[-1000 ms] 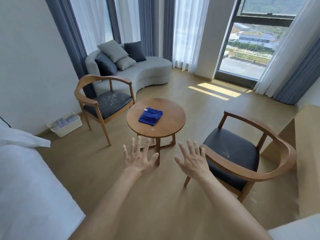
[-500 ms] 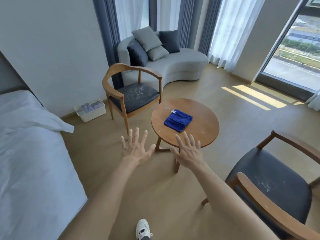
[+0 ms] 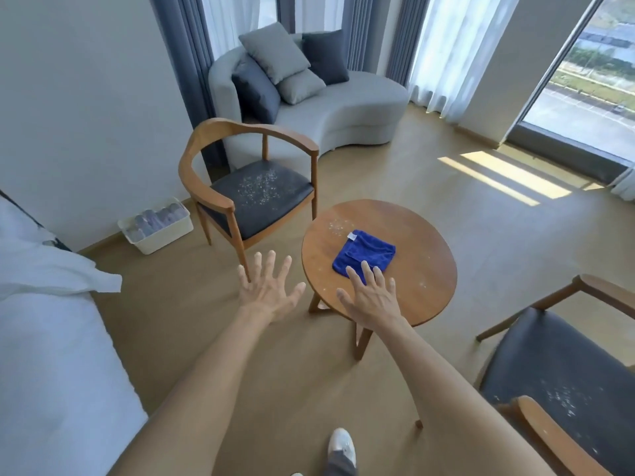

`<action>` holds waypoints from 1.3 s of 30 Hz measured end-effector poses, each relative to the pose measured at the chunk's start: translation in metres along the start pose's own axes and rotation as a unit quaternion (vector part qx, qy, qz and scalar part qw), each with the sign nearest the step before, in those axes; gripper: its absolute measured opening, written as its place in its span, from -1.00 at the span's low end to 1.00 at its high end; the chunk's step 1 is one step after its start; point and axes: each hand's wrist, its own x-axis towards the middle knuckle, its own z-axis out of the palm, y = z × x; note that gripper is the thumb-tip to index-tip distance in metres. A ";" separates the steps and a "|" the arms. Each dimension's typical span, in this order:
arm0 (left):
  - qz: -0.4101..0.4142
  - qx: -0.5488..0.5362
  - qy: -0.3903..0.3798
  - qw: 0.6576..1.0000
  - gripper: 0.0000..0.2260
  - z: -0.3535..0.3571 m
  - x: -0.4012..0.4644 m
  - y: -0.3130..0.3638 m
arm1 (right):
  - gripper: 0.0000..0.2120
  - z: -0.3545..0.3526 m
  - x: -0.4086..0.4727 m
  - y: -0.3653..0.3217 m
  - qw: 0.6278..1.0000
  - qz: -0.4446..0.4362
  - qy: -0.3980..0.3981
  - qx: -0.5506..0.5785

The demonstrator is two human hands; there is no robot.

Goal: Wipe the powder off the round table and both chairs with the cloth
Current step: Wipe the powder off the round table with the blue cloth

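Note:
A folded blue cloth (image 3: 366, 252) lies near the middle of the round wooden table (image 3: 422, 249), with white powder (image 3: 336, 225) scattered just beyond it. My right hand (image 3: 371, 295) is stretched out flat over the table's near edge, fingers spread, fingertips over the cloth's near corner. My left hand (image 3: 266, 286) is open in the air left of the table. The far wooden chair (image 3: 220, 197) has powder on its dark seat (image 3: 261, 187). The near chair (image 3: 556, 383) at the lower right also carries powder specks on its seat.
A white bed (image 3: 51, 338) fills the left side. A white basket (image 3: 156, 225) stands by the wall beside the far chair. A grey sofa (image 3: 343, 104) with cushions sits at the back. My shoe (image 3: 342, 448) is on the wooden floor below.
I have walked closer to the table and the view has shifted right. My right hand now reaches over the table edge to the cloth's near corner; both hands stay open.

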 end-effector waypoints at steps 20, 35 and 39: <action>0.165 0.087 -0.086 0.979 -0.36 0.005 0.297 0.084 | -0.39 0.014 0.219 0.084 0.978 0.175 -0.066 0.095; 0.337 0.123 -0.166 0.919 -0.39 0.083 0.462 0.151 | -0.44 0.067 0.318 0.140 0.938 0.299 -0.117 0.129; 0.351 0.139 -0.187 0.907 -0.42 0.110 0.492 0.159 | -0.44 0.089 0.349 0.154 0.935 0.301 -0.135 0.130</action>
